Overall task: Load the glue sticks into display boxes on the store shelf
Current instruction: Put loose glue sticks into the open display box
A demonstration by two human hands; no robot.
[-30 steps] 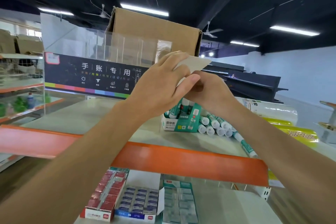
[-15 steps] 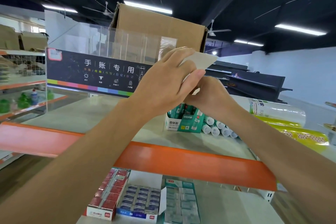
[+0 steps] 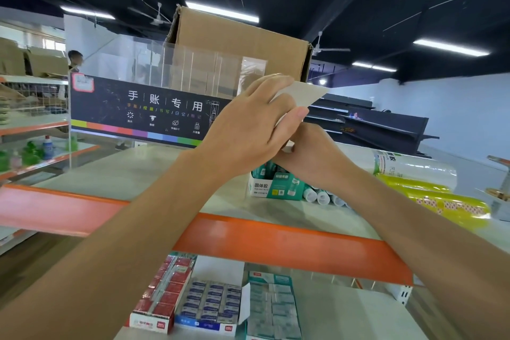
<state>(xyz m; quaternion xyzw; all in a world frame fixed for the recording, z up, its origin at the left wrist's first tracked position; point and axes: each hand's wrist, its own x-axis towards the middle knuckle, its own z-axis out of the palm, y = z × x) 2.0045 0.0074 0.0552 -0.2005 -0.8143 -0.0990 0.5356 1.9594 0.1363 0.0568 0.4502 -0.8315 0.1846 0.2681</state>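
Note:
A green and white display box (image 3: 276,186) stands on the top shelf (image 3: 143,174), with glue sticks upright inside it. Several loose white glue sticks (image 3: 321,196) lie right of the box. My left hand (image 3: 248,130) pinches the box's pale cardboard flap (image 3: 306,94), which is raised above the box. Behind it, my right hand (image 3: 311,154) grips the lower part of the flap; its fingers are mostly hidden by the left hand.
A clear acrylic organiser with a dark banner (image 3: 143,110) and a brown carton (image 3: 242,47) stand at the back of the shelf. Yellow wrapped rolls (image 3: 441,201) lie to the right. Boxes of erasers (image 3: 209,303) fill the lower shelf beneath the orange edge (image 3: 276,243).
Both hands keep holding the flap with almost no motion. The camera has shifted slightly, so the box and hands sit a little further right in view.

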